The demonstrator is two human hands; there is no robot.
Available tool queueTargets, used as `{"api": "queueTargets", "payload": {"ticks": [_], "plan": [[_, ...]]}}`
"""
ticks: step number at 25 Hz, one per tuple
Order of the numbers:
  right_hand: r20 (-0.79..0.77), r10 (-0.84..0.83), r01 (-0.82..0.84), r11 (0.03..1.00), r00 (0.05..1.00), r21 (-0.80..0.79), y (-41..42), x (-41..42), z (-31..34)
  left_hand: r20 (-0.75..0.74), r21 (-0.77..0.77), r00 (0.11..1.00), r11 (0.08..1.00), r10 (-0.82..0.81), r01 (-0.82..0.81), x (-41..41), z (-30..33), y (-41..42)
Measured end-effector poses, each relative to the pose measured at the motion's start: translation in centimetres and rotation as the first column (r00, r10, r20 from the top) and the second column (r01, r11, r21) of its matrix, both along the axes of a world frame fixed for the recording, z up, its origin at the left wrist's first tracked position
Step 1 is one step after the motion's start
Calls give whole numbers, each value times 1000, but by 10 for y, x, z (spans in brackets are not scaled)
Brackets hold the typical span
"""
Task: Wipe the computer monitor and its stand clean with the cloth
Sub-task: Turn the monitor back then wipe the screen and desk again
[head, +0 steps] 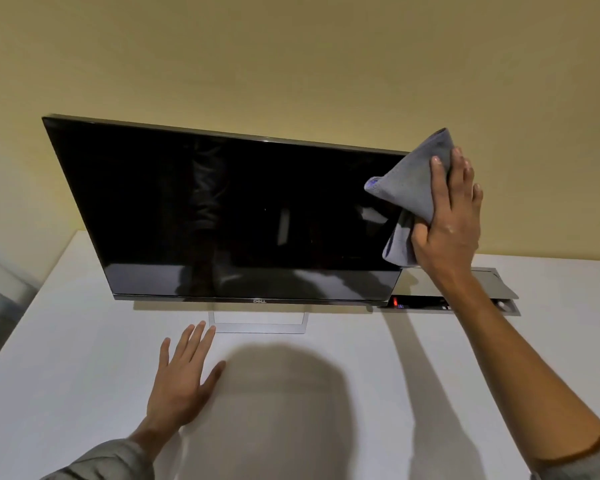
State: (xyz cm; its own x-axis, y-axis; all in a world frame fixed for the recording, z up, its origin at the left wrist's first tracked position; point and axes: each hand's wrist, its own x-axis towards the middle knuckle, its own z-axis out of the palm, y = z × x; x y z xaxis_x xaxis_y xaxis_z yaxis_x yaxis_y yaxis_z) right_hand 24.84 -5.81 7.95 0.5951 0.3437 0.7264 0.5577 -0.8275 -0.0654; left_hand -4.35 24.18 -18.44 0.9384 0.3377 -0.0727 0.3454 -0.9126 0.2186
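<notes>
Desk point(326, 410): white surface seen from above, wide bare room in front of the screen; a recessed cable box point(465, 303) is let into it behind the right arm.
Monitor point(222, 216): dark and switched off, stood at the back of the desk near the wall, tilted face-on to the viewer; top and right edges are free to be reached round.
Cloth point(409, 188): grey, draped over the monitor's upper right corner, pressed there so glass and bezel can be taken together.
Right hand point(447, 223): laid over the cloth at that corner, fingers spread along the fold and thumb tucked beneath, the cloth pinched between them.
Left hand point(184, 379): flat on the desk just beside the stand, fingers splayed and released, nothing held; probably placed for balance during the reach.
Stand point(258, 323): slim silver frame under the screen's lower edge, apparently untouched so far; open desk lies all round it.
</notes>
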Motion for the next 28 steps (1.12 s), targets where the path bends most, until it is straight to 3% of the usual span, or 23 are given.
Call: {"api": "queueTargets", "payload": {"ticks": [3,9,17,19,21,24,26,28], "plan": [[39,58,-57,998,998,-13,-1,0,-5,9,-8,1000,1000,-6,6,0,4,-1],[37,265,-248,936,964,-251,30,-25,-60,11,-19,1000,1000,-2,2,-1,5,-1],[-202,449,-474,655,870,-588,44,-72,-150,-7,-12,1000,1000,21,-21,1,6,-1],[-206,503,-531,678,839,-509,45,-71,-134,-6,-19,1000,999,26,-26,1,7,-1],[-133,517,-534,805,845,-260,48,-64,-96,-4,-26,1000,999,22,-22,2,9,-2],[27,320,-321,941,947,110,51,-41,-26,9,-36,1000,999,20,-20,2,9,-4],[77,184,-193,972,980,130,61,-27,0,15,-48,1000,999,22,-21,2,10,-4],[81,188,-189,982,979,-2,76,-26,1,12,-52,1000,999,18,-17,2,9,-3]]}}
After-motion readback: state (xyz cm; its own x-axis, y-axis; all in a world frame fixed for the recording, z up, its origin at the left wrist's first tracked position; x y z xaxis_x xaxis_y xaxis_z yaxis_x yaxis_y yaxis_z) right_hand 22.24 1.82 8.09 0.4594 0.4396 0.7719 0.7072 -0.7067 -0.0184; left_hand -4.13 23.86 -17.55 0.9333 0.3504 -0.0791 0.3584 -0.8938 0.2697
